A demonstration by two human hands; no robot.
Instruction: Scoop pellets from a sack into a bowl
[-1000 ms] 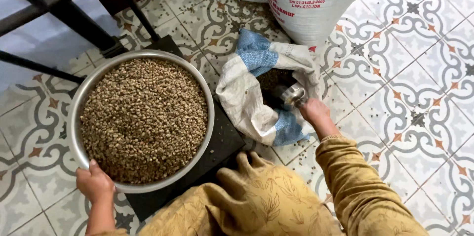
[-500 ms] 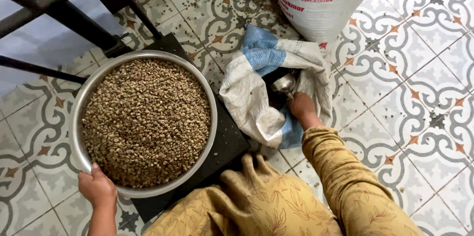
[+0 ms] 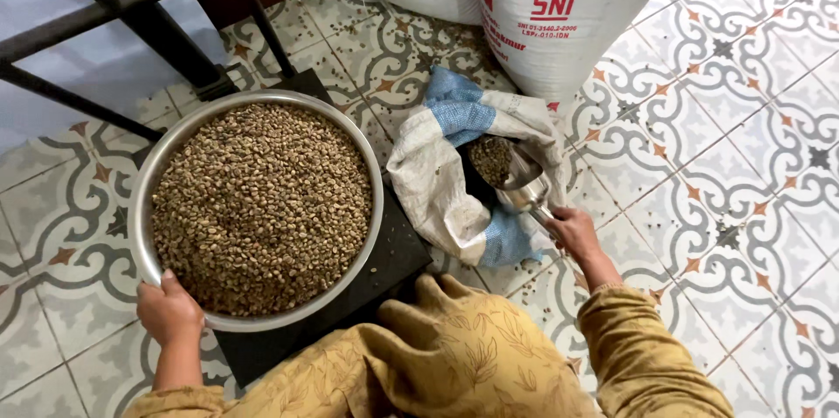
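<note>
Steel basin (image 3: 150,208) already heaped with green coffee beans (image 3: 262,208); left hand (image 3: 168,310) grips its rim. Right hand (image 3: 572,232), fingers closed round a metal scoop (image 3: 523,184), has it loaded inside the open sack (image 3: 437,182); sack contents mostly hidden.

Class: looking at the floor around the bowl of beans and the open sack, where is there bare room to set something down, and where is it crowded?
Bare tile lies right of the open sack, below the big white sack. Another free patch sits left of the metal bowl. Between bowl and sack it is crowded: the black platform, scoop and right hand.
</note>
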